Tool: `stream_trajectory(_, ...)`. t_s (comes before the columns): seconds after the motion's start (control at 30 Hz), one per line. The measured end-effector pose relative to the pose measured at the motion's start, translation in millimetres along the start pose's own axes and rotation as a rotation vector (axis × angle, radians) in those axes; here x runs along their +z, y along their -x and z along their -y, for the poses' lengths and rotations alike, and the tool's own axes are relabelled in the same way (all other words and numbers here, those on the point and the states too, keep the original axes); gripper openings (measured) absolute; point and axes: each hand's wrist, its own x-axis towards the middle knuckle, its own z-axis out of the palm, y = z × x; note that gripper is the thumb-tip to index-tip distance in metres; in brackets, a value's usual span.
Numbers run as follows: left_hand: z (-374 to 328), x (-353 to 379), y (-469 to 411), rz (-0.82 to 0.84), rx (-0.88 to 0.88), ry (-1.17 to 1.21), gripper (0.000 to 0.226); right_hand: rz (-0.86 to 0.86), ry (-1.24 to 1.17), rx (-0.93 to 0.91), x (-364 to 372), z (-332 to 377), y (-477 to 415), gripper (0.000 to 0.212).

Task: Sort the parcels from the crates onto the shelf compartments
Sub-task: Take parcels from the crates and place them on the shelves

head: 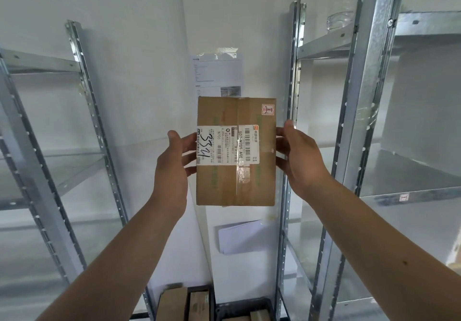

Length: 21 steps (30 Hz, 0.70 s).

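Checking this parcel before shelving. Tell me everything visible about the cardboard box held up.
The cardboard box is brown, flat, taped shut, held upright in mid-air. A white shipping label with barcodes and handwritten digits crosses its middle; a small red-edged sticker sits top right. The left hand and right hand press its side edges.

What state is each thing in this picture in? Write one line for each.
cardboard parcel: held up, taped shut, label facing camera
left hand: fingers against the parcel's left edge
right hand: fingers against its right edge
crates: holding boxes
plastic bottle: standing on upper right shelf
paper sheet: taped up
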Motion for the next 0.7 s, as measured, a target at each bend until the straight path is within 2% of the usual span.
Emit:
stream_trajectory(0.1,8,0,0,0.019,0.029,-0.018,0.054,0.003,-0.037,-0.031,-5,-4,0,0.024)
stream_trajectory(0.17,14,1,0,0.036,0.053,-0.016,0.047,0.018,0.007,-0.073,-9,-6,0,0.019)
stream_trajectory(0.37,23,-1,1,0.093,0.083,0.002,0.017,0.0,0.143,-0.124,-15,-6,10,0.03)
stream_trajectory(0.47,28,5,5,0.136,0.092,0.005,0.023,-0.035,0.146,-0.141,-21,-7,20,0.049)
stream_trajectory(0.57,38,12,11,0.18,0.083,0.039,0.029,-0.029,0.22,-0.178,-29,-6,37,0.041)
stream_trajectory(0.7,56,24,20,0.272,0.087,0.079,0.036,-0.081,0.268,-0.174,-47,-13,63,0.054)
